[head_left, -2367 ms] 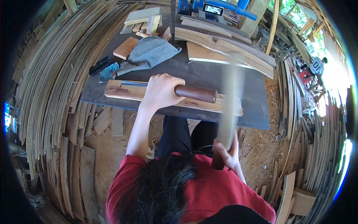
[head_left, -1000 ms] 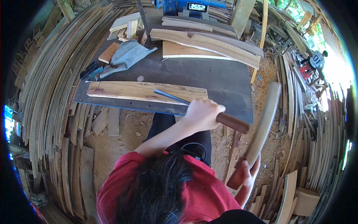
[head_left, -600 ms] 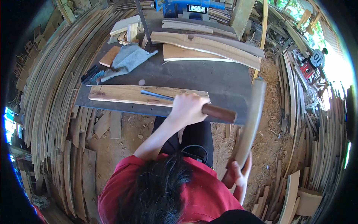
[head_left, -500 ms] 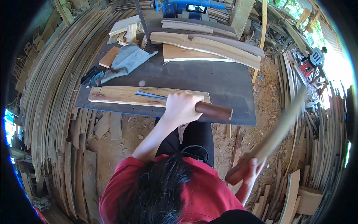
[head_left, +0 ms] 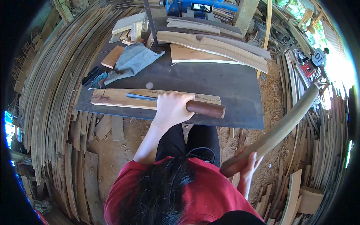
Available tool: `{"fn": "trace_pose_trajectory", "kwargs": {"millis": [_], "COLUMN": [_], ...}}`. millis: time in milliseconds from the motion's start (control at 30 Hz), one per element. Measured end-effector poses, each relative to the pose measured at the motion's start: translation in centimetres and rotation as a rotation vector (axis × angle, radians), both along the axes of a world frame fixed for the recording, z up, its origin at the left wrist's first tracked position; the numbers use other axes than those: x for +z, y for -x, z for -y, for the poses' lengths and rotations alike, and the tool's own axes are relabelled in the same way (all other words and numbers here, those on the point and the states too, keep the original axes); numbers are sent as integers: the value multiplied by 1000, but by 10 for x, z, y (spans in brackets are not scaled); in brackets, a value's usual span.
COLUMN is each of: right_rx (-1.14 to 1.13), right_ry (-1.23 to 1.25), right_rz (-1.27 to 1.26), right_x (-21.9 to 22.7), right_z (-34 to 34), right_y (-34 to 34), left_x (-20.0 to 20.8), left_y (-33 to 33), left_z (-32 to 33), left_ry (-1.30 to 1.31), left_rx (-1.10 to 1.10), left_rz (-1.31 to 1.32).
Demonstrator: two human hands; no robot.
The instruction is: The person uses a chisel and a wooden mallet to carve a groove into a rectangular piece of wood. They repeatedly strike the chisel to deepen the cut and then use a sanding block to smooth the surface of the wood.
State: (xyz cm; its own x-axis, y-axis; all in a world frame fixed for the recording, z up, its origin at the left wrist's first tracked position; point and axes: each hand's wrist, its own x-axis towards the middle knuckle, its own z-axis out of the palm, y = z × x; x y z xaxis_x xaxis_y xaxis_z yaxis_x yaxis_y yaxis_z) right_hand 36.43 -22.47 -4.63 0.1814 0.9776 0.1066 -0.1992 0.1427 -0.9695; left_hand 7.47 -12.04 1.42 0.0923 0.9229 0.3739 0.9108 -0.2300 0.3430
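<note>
My left hand is closed around a chisel, its round brown wooden handle sticking out to the right and its blue-grey blade pointing left. The blade lies low over a long light-brown board near the table's front edge; whether its tip touches the wood, I cannot tell. Out to the right of my body, my right hand grips a thick wooden club by its darker lower end. The club slants up and away to the right, apart from the chisel.
The dark table bears a grey cloth, a small wood block and curved planks at the back. A blue machine stands beyond. Stacked timber lines the left side. A person sits far right.
My left hand and the chisel have shifted left along the board. The club, blurred before, now shows sharply and leans farther out to the right. The whole view has shifted slightly.
</note>
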Motion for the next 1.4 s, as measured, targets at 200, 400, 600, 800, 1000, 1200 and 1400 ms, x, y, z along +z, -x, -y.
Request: {"fn": "trace_pose_trajectory", "kwargs": {"millis": [200, 400, 600, 800, 1000, 1200, 1400], "right_rx": [315, 130, 556, 303, 562, 391, 36], "right_ry": [-23, -86, 6, -120, -21, -34, 74], "right_rz": [652, 73, 797, 450, 652, 515, 330], "right_x": [8, 9, 16, 19, 7, 15, -1], "right_z": [-2, -10, -23, -32, -37, -40, -31], "right_y": [20, 29, 66, 71, 90, 68, 8], "left_x": [2, -2, -2, -4, -2, 8, 8], "left_y": [35, 69, 80, 95, 110, 112, -6], "left_z": [-1, 7, 7, 14, 13, 13, 22], "left_ry": [39, -35, -40, 19, -73, -232, -227], "left_rx": [132, 160, 204, 187, 158, 107, -283], "left_rz": [-61, -67, -97, -58, -85, -82, -105]}}
